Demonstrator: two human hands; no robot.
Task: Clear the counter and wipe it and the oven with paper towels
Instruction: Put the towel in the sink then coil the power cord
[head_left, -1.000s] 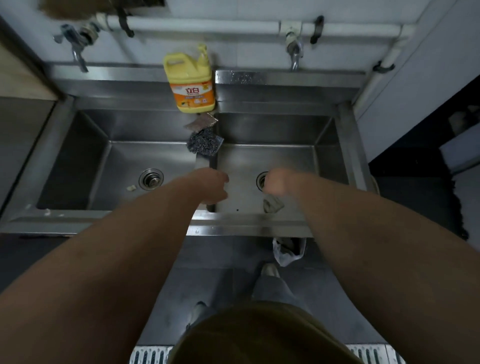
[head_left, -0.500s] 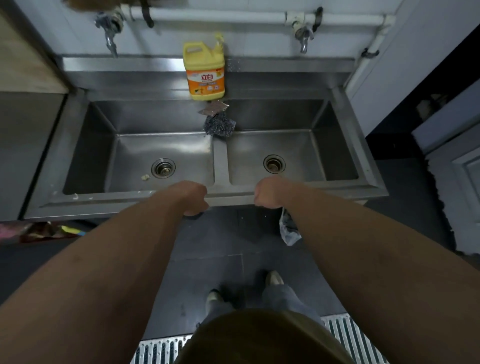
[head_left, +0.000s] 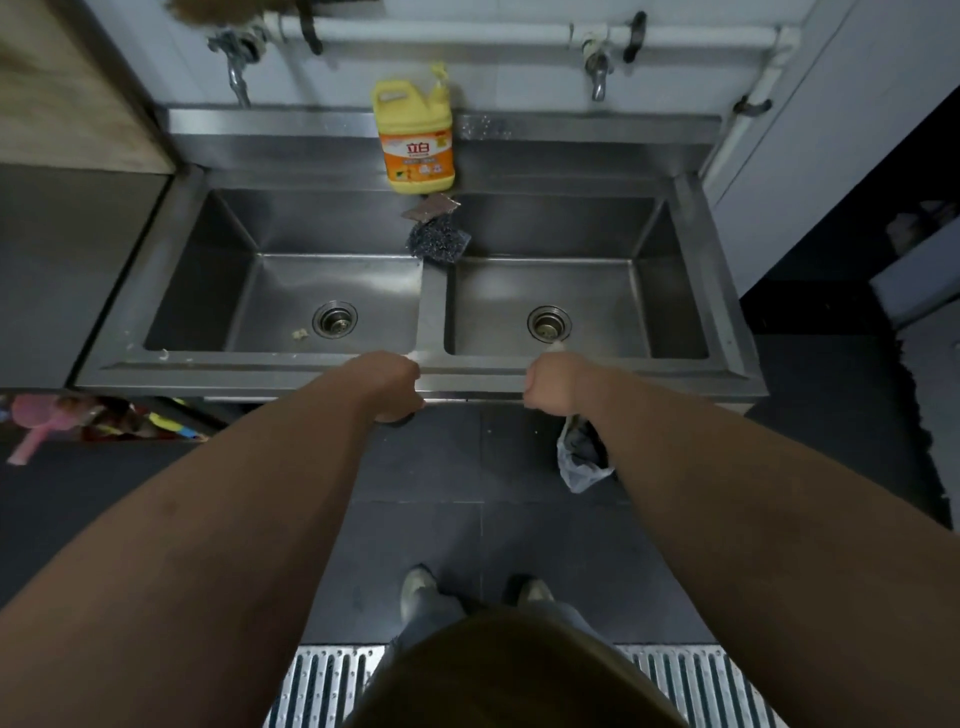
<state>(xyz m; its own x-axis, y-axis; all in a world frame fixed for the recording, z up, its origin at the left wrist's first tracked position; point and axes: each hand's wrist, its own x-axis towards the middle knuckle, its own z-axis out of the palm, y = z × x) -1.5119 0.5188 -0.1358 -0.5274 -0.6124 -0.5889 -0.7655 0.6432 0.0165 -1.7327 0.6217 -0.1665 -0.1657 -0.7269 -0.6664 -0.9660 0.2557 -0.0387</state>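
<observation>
Bag (head_left: 579, 462), crumpled pale plastic, hangs from right hand (head_left: 550, 382), seemingly gripped.

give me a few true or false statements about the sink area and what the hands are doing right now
1. The yellow soap bottle stands on the back ledge, above the divider between the two basins. True.
2. A dark scrubber lies at the back end of the divider. True.
3. Water runs from the right tap. False: no water shows at either tap.
4. The right hand has a plastic bag hanging below its grip. True.
5. The left hand is flat and open on the floor of the left basin. False: it is curled, over the front rim of the sink.
6. The left basin is filled with dishes. False: only a small scrap lies near its drain.
</observation>
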